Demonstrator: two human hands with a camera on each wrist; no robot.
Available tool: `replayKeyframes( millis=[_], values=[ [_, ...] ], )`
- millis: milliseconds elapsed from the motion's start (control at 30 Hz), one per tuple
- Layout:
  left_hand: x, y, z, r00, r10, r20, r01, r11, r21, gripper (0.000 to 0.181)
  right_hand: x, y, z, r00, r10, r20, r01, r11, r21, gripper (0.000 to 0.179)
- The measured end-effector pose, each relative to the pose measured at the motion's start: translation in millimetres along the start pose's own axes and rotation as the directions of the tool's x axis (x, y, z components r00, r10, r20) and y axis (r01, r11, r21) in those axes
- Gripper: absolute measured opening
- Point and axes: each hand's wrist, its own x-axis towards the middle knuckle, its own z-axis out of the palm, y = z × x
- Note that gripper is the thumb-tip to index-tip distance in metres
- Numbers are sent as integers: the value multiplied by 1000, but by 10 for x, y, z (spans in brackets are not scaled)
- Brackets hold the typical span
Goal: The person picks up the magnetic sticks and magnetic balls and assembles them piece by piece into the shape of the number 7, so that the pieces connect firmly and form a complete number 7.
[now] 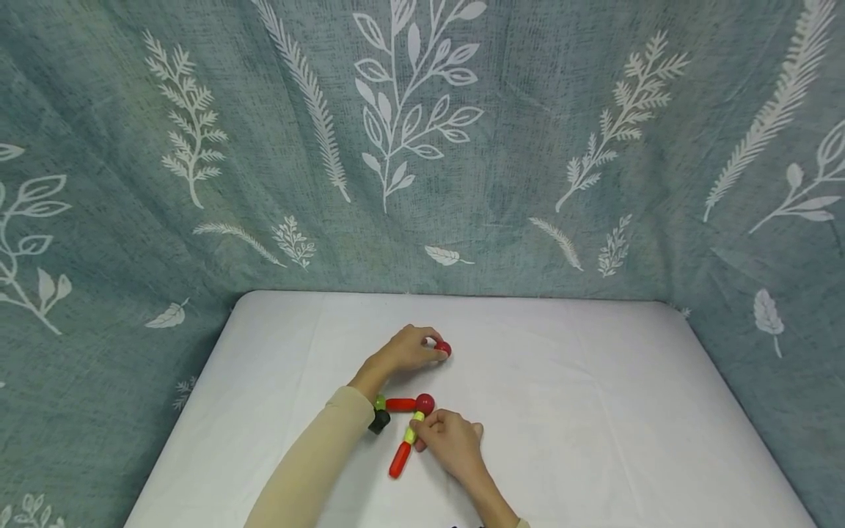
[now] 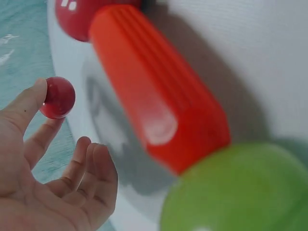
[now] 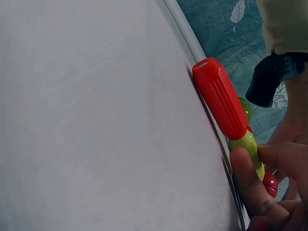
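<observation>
Thumb and index finger of my left hand [image 1: 409, 350] pinch a small red ball [image 2: 59, 97], with the other fingers loosely bent. Nearer to me lies a joined chain of toy pieces. It runs from a green ball [image 2: 240, 192] through a ridged red rod [image 2: 154, 91] to another red ball [image 1: 425, 403]. From that ball a yellow-green piece [image 3: 246, 144] leads to a second red rod [image 3: 219, 98]. My right hand [image 1: 452, 444] pinches the yellow-green piece between thumb and index finger. My left forearm partly covers the green ball's end of the chain in the head view.
A white table [image 1: 594, 411] carries the pieces. Behind it hangs a teal curtain [image 1: 515, 147] with white leaf prints. A black camera [image 1: 379, 421] sits at my left wrist, close beside the green ball in the head view. My left sleeve [image 1: 317, 455] reaches across the table's near part.
</observation>
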Motion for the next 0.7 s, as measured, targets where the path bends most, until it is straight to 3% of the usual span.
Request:
replayKeyframes(
  millis=[267, 700],
  values=[
    [-263, 19, -121, 996, 80, -45, -80, 997, -2, 34, -14, -12, 7, 1000, 4, 0, -4, 1000, -2, 26],
    [-894, -31, -177, 991, 101, -87, -109, 990, -84, 35, 1, 6, 5, 1000, -3, -7, 3, 1000, -21, 25]
  ],
)
